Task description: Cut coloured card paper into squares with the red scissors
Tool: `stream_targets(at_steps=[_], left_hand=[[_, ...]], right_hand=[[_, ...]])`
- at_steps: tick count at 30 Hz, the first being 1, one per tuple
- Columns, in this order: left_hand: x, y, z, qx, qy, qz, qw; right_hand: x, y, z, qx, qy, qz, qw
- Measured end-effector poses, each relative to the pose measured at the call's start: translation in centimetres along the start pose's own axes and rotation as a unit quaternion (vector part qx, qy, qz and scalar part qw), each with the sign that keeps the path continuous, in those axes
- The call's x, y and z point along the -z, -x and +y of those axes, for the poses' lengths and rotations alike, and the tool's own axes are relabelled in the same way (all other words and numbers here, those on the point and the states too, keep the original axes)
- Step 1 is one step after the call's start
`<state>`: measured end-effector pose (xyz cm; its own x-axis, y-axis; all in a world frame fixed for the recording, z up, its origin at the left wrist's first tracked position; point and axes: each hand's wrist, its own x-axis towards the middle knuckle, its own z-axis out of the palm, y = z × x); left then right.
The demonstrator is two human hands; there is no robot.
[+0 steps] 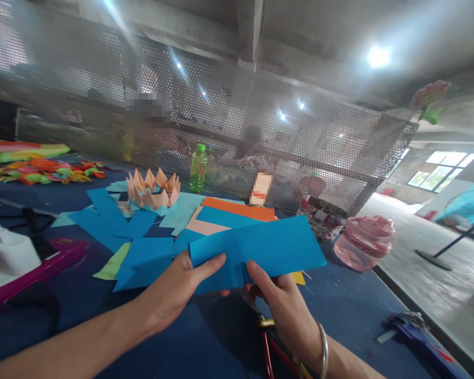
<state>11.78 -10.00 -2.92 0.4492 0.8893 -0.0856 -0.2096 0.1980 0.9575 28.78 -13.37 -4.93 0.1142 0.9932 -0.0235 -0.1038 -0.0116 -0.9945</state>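
Note:
A sheet of blue paper [276, 242] is stretched between my two hands, raised over the table and slightly tilted. My left hand [184, 284] pinches its lower left part, thumb on top. Near the middle of its lower edge, my right hand [280, 297] grips it with the thumb in front; a small fold or bulge shows beside that thumb. Just under my right hand is a red-handled tool [267, 347], with a yellow piece near its pivot. Its tips are hidden, so its kind is unclear. More blue paper [146, 258] lies to the left.
Behind the sheet are orange paper [237, 208], a crown-like ring of folded peach paper [154, 189] and a green bottle [198, 169]. A pink cup [365, 243] and a blue glue gun [421, 337] sit at right. A magenta power strip [67, 255] is at left.

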Motion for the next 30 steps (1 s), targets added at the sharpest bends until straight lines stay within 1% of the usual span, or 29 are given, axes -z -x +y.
stream_targets(at_steps=[3,7,10,16,22,26,30], left_hand=[[0.06,-0.07,-0.12,-0.007,-0.007,0.000,1.000],[-0.08,-0.03,0.00,0.010,-0.018,0.006,1.000],[-0.14,0.05,0.12,0.017,-0.013,0.000,1.000],[-0.10,0.08,0.03,0.012,-0.008,-0.001,1.000],[-0.15,-0.09,0.05,0.027,-0.014,0.018,0.999],[0.10,-0.12,-0.15,0.025,-0.015,0.008,1.000],[0.16,-0.02,-0.27,0.009,-0.013,-0.013,1.000]], right_hand=[[0.13,0.03,0.29,0.002,-0.009,0.000,1.000],[0.17,0.08,0.06,0.008,0.024,-0.009,1.000],[0.10,0.10,-0.22,0.011,0.054,-0.011,0.998],[0.02,0.10,-0.21,0.016,0.060,-0.009,0.998],[0.18,-0.02,0.25,0.059,0.072,-0.018,0.996],[0.08,-0.08,0.19,0.070,0.100,-0.010,0.993],[0.04,-0.06,-0.09,0.056,0.120,0.004,0.991]])
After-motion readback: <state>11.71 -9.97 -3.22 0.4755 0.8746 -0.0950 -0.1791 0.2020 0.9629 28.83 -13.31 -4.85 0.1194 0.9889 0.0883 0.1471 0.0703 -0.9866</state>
